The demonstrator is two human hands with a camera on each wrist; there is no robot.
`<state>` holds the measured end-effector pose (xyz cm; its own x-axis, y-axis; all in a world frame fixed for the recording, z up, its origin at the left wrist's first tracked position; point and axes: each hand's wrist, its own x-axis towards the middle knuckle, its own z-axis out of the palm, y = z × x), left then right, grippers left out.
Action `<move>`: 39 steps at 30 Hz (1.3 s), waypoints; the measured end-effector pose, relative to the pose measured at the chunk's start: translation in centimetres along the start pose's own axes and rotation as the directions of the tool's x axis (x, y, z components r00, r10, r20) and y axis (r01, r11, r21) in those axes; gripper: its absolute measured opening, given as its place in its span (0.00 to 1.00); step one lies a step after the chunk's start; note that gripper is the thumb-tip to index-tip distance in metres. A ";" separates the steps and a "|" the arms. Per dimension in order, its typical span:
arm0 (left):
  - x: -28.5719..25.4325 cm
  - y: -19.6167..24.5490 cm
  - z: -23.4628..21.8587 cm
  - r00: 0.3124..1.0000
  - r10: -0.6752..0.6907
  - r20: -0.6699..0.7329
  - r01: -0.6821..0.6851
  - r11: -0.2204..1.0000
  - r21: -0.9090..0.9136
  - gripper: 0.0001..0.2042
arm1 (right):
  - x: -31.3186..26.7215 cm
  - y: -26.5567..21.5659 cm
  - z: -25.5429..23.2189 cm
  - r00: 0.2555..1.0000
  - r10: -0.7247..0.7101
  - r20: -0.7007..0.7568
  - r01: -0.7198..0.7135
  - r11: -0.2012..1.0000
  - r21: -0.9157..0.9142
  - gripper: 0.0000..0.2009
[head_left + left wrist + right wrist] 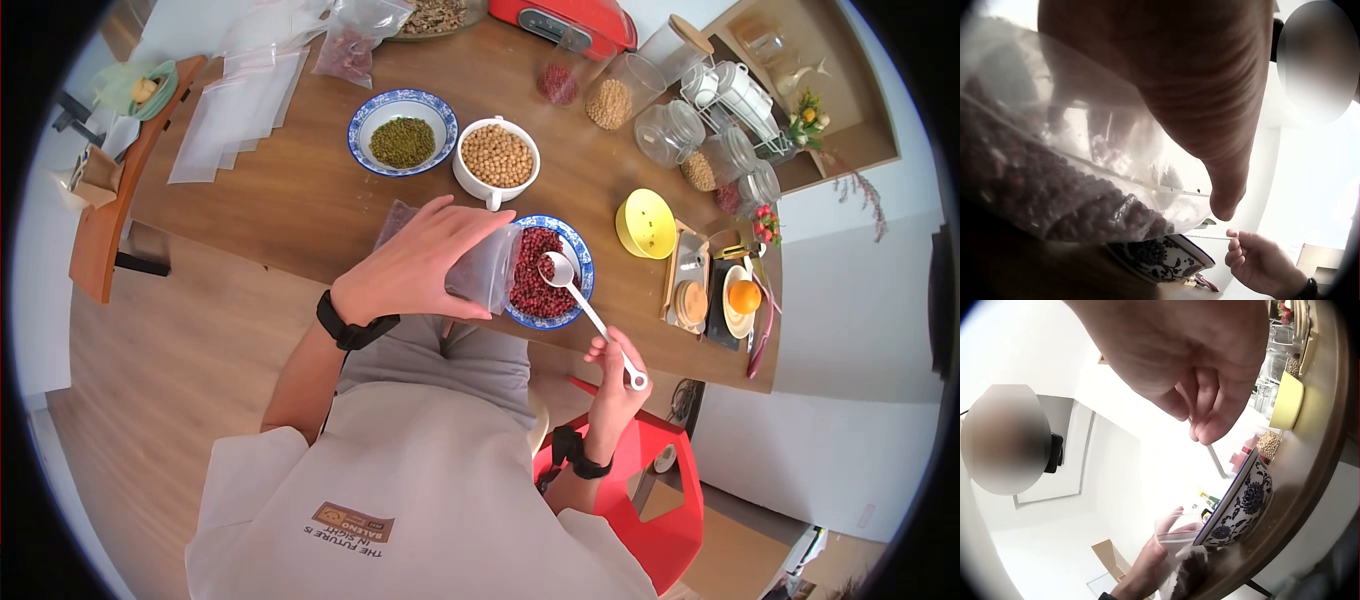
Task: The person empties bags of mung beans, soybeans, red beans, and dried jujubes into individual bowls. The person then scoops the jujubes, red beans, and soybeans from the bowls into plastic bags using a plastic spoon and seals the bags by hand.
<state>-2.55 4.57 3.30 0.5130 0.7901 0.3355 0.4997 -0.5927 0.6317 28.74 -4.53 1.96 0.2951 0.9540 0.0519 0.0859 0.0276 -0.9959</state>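
Observation:
My left hand (415, 255) (1179, 75) holds a clear plastic bag (484, 272) (1072, 200) between thumb and fingers, its mouth at the left rim of a blue-and-white bowl (587, 262) (1163, 259) (1244, 503). Dark red beans (535, 292) fill much of this bowl, and more lie in the bag in the left wrist view. Pinched by its handle in my right hand (613, 388) (1191, 356), a white measuring spoon (590, 310) (1216, 461) has its scoop over the beans, with some red beans in it.
Beyond the bean bowl stand a white cup (493, 198) of chickpeas and a patterned bowl (357, 140) of green beans. To the right are a yellow bowl (645, 224), glass jars (668, 133) and a tray (672, 272). Empty bags (225, 125) lie far left.

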 end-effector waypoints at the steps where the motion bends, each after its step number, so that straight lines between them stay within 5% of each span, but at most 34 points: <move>1: -0.1 -0.1 0.1 1.000 0.011 -0.007 -0.011 1.000 -0.002 0.53 | -0.2 -0.2 0.0 1.000 -0.006 0.004 0.006 1.000 0.001 0.14; 4: -0.2 0.1 0.1 1.000 0.019 -0.011 -0.019 1.000 -0.001 0.53 | -1.3 -1.0 0.6 1.000 -0.010 0.017 0.009 0.997 0.072 0.13; 7: -0.2 0.2 0.1 1.000 0.023 -0.010 -0.023 1.000 -0.002 0.53 | -2.4 -2.0 1.7 0.978 -0.038 0.203 0.029 0.999 0.045 0.10; 10: -0.2 0.2 0.2 1.000 0.027 -0.016 -0.027 1.000 -0.003 0.53 | -2.4 -2.2 2.3 0.874 -0.232 0.427 0.336 0.923 -0.187 0.07; 17: -0.1 0.2 0.3 0.999 0.023 -0.023 -0.023 1.000 -0.010 0.53 | -1.7 -2.8 -0.7 0.949 -0.223 0.224 0.290 0.898 -0.330 0.08; 24: 0.5 -0.8 0.3 1.000 0.024 -0.010 -0.024 0.999 -0.021 0.51 | 1.5 -2.6 -0.3 0.887 -0.325 0.327 0.460 0.683 -0.567 0.09; 31: 0.9 -1.5 0.7 0.999 -0.007 -0.031 0.006 1.000 -0.008 0.49 | 1.8 -1.3 -0.4 0.914 -0.199 0.354 0.357 0.809 -0.467 0.10; 34: 1.4 -1.6 0.9 1.000 -0.014 -0.027 0.014 1.000 0.001 0.49 | 1.5 -0.7 -0.4 0.978 -0.103 0.182 0.169 0.901 -0.400 0.09; 36: 1.6 -1.8 1.1 0.999 -0.026 -0.021 0.026 1.000 -0.004 0.49 | 1.2 0.0 -0.6 1.000 -0.011 0.019 0.014 0.984 -0.180 0.10; 39: 1.7 -2.0 1.5 1.000 -0.007 -0.011 0.007 1.000 0.026 0.50 | 0.7 0.7 -1.4 1.000 -0.009 0.000 0.009 0.997 -0.074 0.11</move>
<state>-1.64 6.85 1.61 0.5017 0.7959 0.3388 0.5214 -0.5907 0.6158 30.31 -4.26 1.38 0.2944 0.9538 0.0606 0.1590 0.0137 -0.9872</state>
